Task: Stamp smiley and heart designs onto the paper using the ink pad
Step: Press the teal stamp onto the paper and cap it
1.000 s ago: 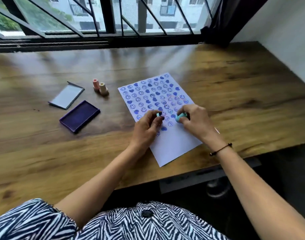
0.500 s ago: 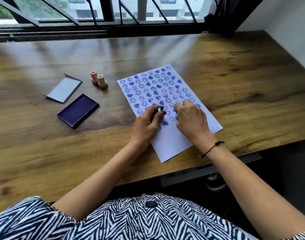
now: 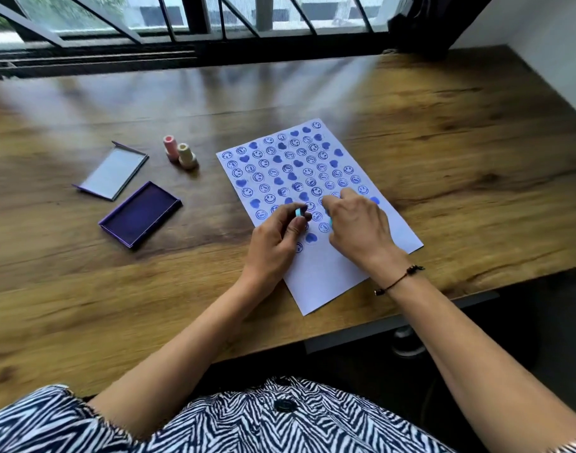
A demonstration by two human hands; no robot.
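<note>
Stamped paper (image 3: pixel 316 282); open ink pad (image 3: pixel 139 213) left.

Your left hand (image 3: pixel 273 240) pinches a small blue stamp (image 3: pixel 299 212) over the paper (image 3: pixel 326 282); your right hand (image 3: pixel 358 227) grips another, mostly hidden. Blue smileys and hearts fill the sheet's far part. Left of the sheet lie the open ink pad (image 3: pixel 139 214), its lid (image 3: pixel 112 170) and two upright stamps (image 3: pixel 179 153) on the wooden table (image 3: pixel 443 132).
</note>
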